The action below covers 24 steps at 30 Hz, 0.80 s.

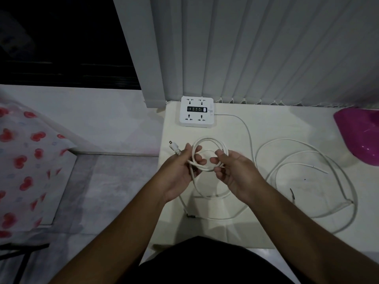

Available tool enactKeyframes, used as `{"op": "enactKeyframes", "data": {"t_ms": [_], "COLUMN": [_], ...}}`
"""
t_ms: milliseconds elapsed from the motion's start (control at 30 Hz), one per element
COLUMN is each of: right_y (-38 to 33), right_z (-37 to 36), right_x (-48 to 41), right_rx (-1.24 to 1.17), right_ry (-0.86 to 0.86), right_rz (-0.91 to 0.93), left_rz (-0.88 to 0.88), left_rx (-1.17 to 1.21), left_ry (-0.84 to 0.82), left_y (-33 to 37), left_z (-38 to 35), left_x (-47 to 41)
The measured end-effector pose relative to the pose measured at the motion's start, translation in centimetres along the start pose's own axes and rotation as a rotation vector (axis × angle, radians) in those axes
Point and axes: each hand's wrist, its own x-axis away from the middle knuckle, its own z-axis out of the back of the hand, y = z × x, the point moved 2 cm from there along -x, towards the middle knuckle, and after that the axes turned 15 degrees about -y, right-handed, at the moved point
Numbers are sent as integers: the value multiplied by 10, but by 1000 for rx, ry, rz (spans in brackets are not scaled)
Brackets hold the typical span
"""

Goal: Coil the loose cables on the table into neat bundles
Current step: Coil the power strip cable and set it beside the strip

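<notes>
Coiling the thin white power cable (207,140), partly hidden

Left hand (180,171) is gripping the loops beside the plug at 9 o'clock; right hand (233,173) is pinching them, palm up.

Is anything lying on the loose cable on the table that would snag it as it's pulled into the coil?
Nothing visible does. The loose cable sprawls on the bare table, right of the coil held by the left hand and right hand. The pink object sits apart from it.

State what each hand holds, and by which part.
Left hand grips the coil at its left side, near the plug. Right hand pinches the coil's right side.
</notes>
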Motion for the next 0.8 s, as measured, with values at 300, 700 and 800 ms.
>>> {"op": "enactKeyframes", "data": {"t_ms": [300, 700, 800], "right_y": [16, 31, 29], "right_z": [3, 16, 19], "right_x": [6, 0, -1], "right_rx": [308, 98, 63], "right_ry": [-5, 214, 182], "right_rz": [-197, -131, -90], "left_rz": [-83, 2, 102], "left_rx": [110, 23, -44], "left_ry": [173, 305, 283], "left_y": [8, -14, -20], "left_z": [0, 0, -6], "left_x": [-2, -6, -5]}}
